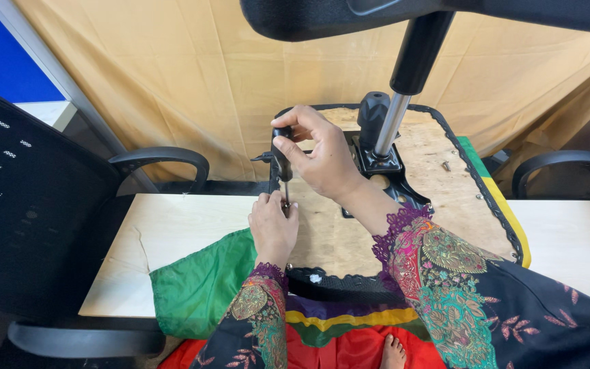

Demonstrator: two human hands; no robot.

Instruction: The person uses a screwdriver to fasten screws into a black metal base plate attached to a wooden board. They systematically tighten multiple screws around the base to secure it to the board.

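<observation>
A: Behind everything hangs a tan cloth backdrop (192, 75), and in front of it a pale wooden surface (172, 229) carries an upturned office chair seat (438, 191), plywood underside up, lying on a green cloth (199, 280).

B: And where are your hands in the head view?

A: Your right hand (322, 154) sits above the near left part of the seat, its grip closed round the black handle of a screwdriver (283, 164), thumb and fingers wrapped on the top end. The tool stands nearly upright, its tip down at the plywood.

B: The left one?

A: Your left hand (273, 225) is just below, fingers pinched shut on the lower shaft of the screwdriver where it meets the seat. What lies under the tip is hidden by your fingers.

B: What else is nearby?

A: A black metal mounting plate (377, 164) is fixed to the middle of the seat, with the silver gas cylinder (390, 123) rising from it towards the chair base overhead. Two loose screws (445, 165) lie on the plywood to the right of the plate. A black mesh chair back (29, 205) stands at your left, and an armrest (561, 164) shows at the right.
</observation>
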